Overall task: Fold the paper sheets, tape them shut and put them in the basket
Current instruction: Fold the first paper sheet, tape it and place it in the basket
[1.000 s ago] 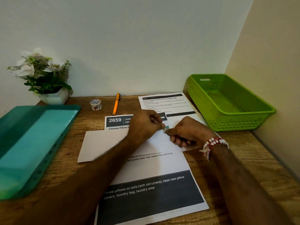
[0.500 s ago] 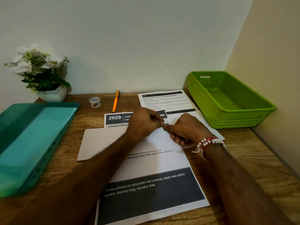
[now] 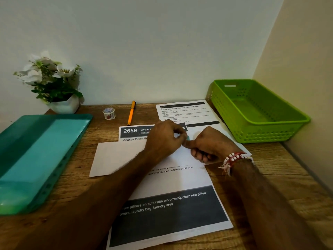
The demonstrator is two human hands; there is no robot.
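A: The fingers (image 3: pixel 182 137) of the left hand (image 3: pixel 163 139) are pressed together, tip to tip with the thumb of the right hand (image 3: pixel 210 146), and between them sits a small greenish bit of tape (image 3: pixel 188 138).

B: So both hands pinch it?

A: The left fingers pinch it. The right thumb touches it, and the rest of the right fingers (image 3: pixel 200 156) are curled into the palm. What they close on, if anything, cannot be told.

B: Where is the paper?

A: A folded sheet (image 3: pixel 115 157), blank side up, lies on the table (image 3: pixel 281 170) under both hands. It rests across a printed sheet (image 3: pixel 167 212) with a dark band near the front edge. A second printed sheet (image 3: pixel 183 110) lies farther back, partly under the hands.

B: And the basket?

A: The basket (image 3: pixel 281 130) is green and stands at the right, against the wall, just beside the second sheet's corner. Nothing shows inside it.

B: The roll of tape?

A: The roll (image 3: pixel 109 113) stands at the back, left of an orange pen (image 3: pixel 131 113), well apart from the hands.

B: Anything else?

A: A teal folder (image 3: pixel 36 156) lies at the left edge, a potted plant (image 3: pixel 54 83) with white flowers stands behind it, and a bead bracelet (image 3: pixel 234 157) circles the right wrist.
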